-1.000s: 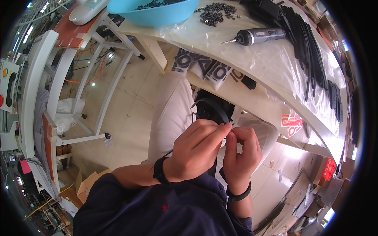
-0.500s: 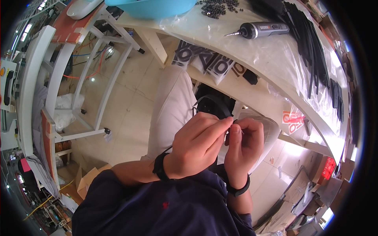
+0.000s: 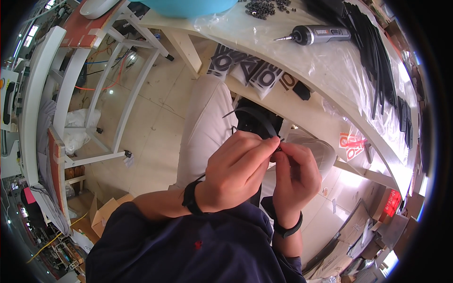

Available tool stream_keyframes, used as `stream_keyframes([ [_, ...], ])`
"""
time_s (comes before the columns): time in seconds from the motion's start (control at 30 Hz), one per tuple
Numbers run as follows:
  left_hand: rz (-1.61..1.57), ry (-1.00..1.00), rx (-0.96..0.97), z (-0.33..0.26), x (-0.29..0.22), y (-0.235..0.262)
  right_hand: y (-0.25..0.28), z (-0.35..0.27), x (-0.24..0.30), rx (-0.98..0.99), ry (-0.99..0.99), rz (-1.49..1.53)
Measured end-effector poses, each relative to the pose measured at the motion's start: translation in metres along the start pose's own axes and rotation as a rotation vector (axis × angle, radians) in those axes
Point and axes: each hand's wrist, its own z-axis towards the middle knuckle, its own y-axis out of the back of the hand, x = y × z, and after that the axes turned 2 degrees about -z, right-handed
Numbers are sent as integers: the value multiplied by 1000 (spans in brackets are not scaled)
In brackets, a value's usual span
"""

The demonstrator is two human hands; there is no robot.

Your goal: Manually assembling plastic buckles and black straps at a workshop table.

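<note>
My left hand [image 3: 237, 166] is closed in a pinch on a thin black strap [image 3: 258, 115], whose free length curves up and leftward over my lap. Fingertip to fingertip with it, my right hand [image 3: 298, 175] pinches a small dark part at the strap's end; the fingers cover most of it, so its kind cannot be made out. Both hands are above my knees, in front of the table edge. On the table beyond them lie a grey and black electric screwdriver [image 3: 322, 35], a heap of small black parts [image 3: 260, 8] and a bundle of long black strips [image 3: 373, 61].
A blue basin [image 3: 188, 6] stands at the table's far left, beside clear plastic sheeting [image 3: 226, 29]. Printed bags [image 3: 266, 78] lie on the shelf below. White metal frames [image 3: 127, 104] stand at left; cardboard [image 3: 349, 236] leans at lower right, and an open box [image 3: 109, 212] sits lower left.
The strap's free end has swung up and left into clearer view. My right hand has turned slightly and shifted right, its fingertips still meeting the left ones. The view has moved a little.
</note>
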Motion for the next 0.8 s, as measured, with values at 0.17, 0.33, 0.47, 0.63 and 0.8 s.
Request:
stream_keyframes([
  [0.17,5,-12,2,0,1,1,-2,0,0,-24,146,-168],
  [0.33,6,-41,-11,-3,2,1,-4,-1,3,-33,155,-218],
  [0.47,4,-49,-13,-6,1,1,-2,1,6,26,146,-289],
  [0.63,-18,7,3,-5,-2,2,2,2,-2,116,43,-129],
  [0.8,-30,55,5,-4,1,2,1,-2,2,13,-34,-33],
])
